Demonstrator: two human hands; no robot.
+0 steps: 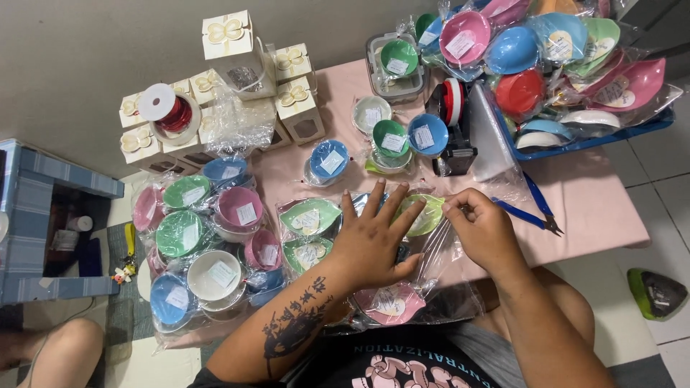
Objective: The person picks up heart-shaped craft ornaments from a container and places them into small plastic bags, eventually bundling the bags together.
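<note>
A person sits at a pink tabletop. The left hand lies flat, fingers spread, pressing down on a clear bag at the near edge. In the bag, a green leaf-shaped dish shows beside that hand. The right hand pinches the bag's top edge between thumb and curled fingers. Blue pliers lie just right of it. A tape dispenser stands behind, and wrapped coloured bowls are heaped to the left.

A clear plastic bag holding a green leaf-shaped dish lies flat.
</note>
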